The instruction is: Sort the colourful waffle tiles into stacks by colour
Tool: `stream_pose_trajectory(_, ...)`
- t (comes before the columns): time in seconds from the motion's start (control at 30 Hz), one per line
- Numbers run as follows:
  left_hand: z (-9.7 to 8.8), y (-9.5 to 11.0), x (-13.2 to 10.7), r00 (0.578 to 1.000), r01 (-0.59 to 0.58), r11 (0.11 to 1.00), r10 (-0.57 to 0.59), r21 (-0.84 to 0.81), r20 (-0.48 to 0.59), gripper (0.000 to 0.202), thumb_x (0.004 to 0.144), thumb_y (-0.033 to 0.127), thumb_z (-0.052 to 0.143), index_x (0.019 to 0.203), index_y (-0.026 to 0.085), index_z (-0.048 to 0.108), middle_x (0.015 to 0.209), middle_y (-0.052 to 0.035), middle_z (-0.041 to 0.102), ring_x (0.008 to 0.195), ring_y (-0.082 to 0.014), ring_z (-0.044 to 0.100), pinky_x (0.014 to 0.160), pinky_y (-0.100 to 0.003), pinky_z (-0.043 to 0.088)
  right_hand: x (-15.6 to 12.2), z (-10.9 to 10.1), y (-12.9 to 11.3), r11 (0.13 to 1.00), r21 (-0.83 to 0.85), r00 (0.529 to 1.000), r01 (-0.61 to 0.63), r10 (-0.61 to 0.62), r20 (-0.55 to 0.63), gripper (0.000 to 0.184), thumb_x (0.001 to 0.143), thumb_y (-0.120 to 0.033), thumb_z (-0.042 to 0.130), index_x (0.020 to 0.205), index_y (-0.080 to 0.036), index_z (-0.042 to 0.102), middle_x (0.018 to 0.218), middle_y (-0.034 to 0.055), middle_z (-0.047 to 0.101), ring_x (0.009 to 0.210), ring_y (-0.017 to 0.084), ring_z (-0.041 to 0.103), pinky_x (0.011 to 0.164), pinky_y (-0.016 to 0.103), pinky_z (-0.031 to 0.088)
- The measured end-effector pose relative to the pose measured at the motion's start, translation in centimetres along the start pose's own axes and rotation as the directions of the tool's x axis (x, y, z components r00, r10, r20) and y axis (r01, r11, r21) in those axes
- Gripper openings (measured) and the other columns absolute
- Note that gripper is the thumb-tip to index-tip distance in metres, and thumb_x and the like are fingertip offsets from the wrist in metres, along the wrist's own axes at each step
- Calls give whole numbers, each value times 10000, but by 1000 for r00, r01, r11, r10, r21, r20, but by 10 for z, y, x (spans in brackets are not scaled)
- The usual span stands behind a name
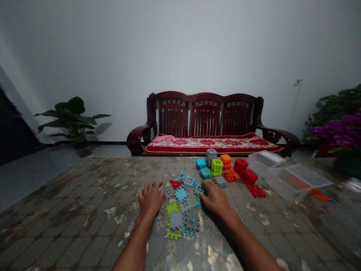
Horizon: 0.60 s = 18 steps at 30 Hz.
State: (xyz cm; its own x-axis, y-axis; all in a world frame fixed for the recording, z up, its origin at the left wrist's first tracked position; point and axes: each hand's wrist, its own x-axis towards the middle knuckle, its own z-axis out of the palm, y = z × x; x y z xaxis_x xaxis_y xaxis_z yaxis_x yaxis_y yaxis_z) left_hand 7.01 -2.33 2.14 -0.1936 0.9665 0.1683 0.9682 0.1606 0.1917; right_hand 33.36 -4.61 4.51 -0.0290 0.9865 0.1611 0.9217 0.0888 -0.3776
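Several flat interlocking plastic tiles (180, 210) in blue, grey, green and red lie scattered on the patterned table (84, 210) between my hands. My left hand (150, 199) rests palm down beside them, fingers stretched out, holding nothing. My right hand (216, 198) lies at the right edge of the tiles with its fingers curled over some of them; what its fingertips grip is hidden. Behind the tiles stand assembled cubes: blue (203, 168), grey (211, 156), green (216, 167), orange (228, 167) and red (245, 171).
Two clear plastic boxes (293, 178) sit at the right of the table, with red-handled scissors (320, 195) beside them. Beyond the table are a dark wooden bench (205, 124) with a red cushion, a potted plant (72, 122) on the left and purple flowers (341, 130) on the right.
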Motion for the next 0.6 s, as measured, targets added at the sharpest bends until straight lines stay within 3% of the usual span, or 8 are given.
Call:
stream_pose_trajectory(0.37,-3,1,-1,1000,4,1000,-5,13,24,438,994,368,423,1368,281,633,1523,-98,538,1435,-297,430,1193,-500,265,1,-12,-7,988,-90,991,122,-117,61,446,877,-327,626,1310,-221,629,1293,111,671,1192,278,586,997,349,424)
stream_pose_trajectory(0.5,-1,0,0,1000,-8,1000,8,20,4,428,987,354,431,1352,284,643,1510,-96,553,1422,-284,447,1183,-489,281,2,-3,-2,986,-81,989,144,-142,27,493,867,-296,639,1349,-201,613,1276,132,676,1178,288,600,993,371,447)
stream_pose_trajectory(0.6,1,-1,1,1000,-13,1000,13,17,-3,424,988,355,431,1347,287,645,1498,-95,565,1411,-283,460,1182,-489,283,5,6,7,980,2,978,200,-199,-62,531,845,-280,655,1370,-206,607,1280,124,687,1183,284,612,1021,386,455)
